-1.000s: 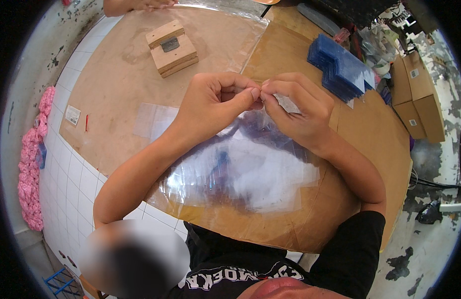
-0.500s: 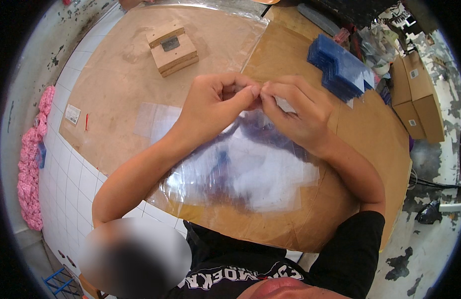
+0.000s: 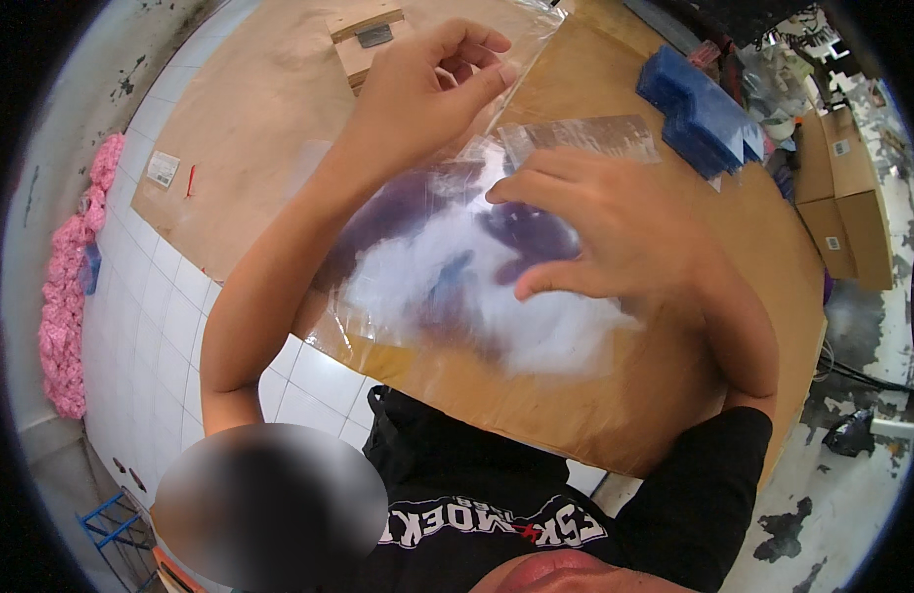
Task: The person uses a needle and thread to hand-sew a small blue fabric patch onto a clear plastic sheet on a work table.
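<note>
My left hand is raised over the far middle of the table, beside the wooden block. Its fingers are loosely curled, the thumb stands apart from them, and I see nothing held. Lower and to the right, my right hand spreads thumb and fingers above a pile of clear plastic sleeves. Glare and the hand's shadow blur the edges of the pile. Just beyond my right hand lies one clear plastic piece on the brown table covering. A small dark grey piece sits on the block.
A stack of blue, L-shaped plastic pieces stands at the far right, with cardboard boxes past the table edge. A white label and a thin red item lie at the left. Pink bundles rest along the wall.
My hands, fingertips together before, have come apart. The left has gone up and away; the right has opened and dropped nearer the sleeves. The view has shifted slightly.
</note>
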Demonstrator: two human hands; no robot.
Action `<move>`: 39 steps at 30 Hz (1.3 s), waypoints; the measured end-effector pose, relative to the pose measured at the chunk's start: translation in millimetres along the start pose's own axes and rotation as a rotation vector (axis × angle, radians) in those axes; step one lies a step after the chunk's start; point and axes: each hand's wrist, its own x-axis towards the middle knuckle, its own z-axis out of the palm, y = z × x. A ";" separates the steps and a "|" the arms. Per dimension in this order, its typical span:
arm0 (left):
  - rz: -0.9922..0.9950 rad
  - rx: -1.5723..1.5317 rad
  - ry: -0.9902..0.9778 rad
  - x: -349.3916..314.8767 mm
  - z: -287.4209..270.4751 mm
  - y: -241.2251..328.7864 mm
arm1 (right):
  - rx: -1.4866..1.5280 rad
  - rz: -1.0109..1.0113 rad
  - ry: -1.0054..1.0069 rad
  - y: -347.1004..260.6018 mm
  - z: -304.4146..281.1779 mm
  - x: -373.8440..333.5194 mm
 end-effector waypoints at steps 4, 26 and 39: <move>-0.005 -0.049 -0.106 0.3 -13.4 12.9 | 0.032 0.156 -0.076 -7.5 9.8 -3.0; -0.246 -0.206 -0.451 -66.8 -46.4 35.3 | 0.539 0.330 0.177 9.6 4.9 -5.0; -0.444 -0.189 -0.297 -76.0 -47.8 23.9 | -0.323 -0.475 0.642 13.6 -1.8 -26.3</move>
